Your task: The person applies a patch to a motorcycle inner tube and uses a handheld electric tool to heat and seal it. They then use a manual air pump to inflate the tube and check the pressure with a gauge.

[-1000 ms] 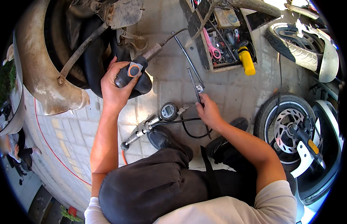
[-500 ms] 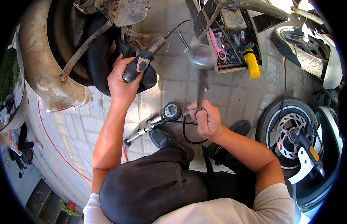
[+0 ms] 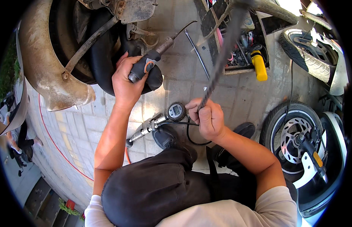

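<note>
My left hand point(image 3: 126, 83) is closed around a dark hand tool point(image 3: 142, 69) with an orange-ringed button. A metal barrel extends from it, ending in a thin bent tip that points up and right. Just behind this hand bulges a black rubber inner tube point(image 3: 102, 75), by a wheel under a dirty, tan fender point(image 3: 39, 68). My right hand point(image 3: 210, 120) grips the lower end of a twisted dark metal rod point(image 3: 219, 68). The rod slants up and right toward the camera, blurred; its far end cannot be made out.
A tyre gauge point(image 3: 176, 111) with a black hose lies between my hands, near my shoe. Ahead lies a long metal bar point(image 3: 198, 55) beside a toolbox point(image 3: 242, 70) holding a yellow-handled tool point(image 3: 259, 66). Wheels point(image 3: 293, 140) stand right; a red hose point(image 3: 58, 147) runs along the left pavement.
The rod in my right hand has swung up toward the camera, and its rounded shiny head no longer shows clearly. My left hand keeps its hold, with the view shifted slightly.
</note>
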Demonstrator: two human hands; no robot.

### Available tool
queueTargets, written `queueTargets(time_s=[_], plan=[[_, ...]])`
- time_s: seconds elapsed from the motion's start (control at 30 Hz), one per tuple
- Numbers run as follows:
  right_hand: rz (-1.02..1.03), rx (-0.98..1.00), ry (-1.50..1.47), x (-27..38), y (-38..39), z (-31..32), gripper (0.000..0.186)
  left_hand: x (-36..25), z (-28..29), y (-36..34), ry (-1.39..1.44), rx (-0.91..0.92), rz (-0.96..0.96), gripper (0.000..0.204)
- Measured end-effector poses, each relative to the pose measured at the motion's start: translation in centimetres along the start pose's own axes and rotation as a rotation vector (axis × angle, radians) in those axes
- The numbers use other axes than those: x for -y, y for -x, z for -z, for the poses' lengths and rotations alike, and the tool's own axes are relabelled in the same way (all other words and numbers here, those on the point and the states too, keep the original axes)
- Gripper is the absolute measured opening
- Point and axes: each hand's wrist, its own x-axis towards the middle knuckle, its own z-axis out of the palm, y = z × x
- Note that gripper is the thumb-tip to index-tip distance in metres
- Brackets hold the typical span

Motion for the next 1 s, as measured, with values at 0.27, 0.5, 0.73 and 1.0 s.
queueTargets(time_s=[0.27, 0.5, 0.73, 1.0], plan=[[0.029, 0.009, 0.068, -2.2, 0.3, 0.0, 0.047, 0.0, -0.1, -0.6, -0.019, -0.003, -0.046, 0.036], [-0.096, 0.036, 0.182, -1.3, 0.0, -0.1, 0.046, -0.1, -0.1, -0.3, -0.025, 0.01, -0.02, 0.036], [-0.211, 0.077, 0.284, -1.5, -0.7, -0.1, 0.046, 0.0, 0.1, -0.1, -0.023, -0.017, -0.033, 0.034], [-0.209, 0.091, 0.245, -3.2, 0.1, -0.6, 0.047, 0.4, 0.1, -0.1, -0.054, -0.003, -0.047, 0.034]])
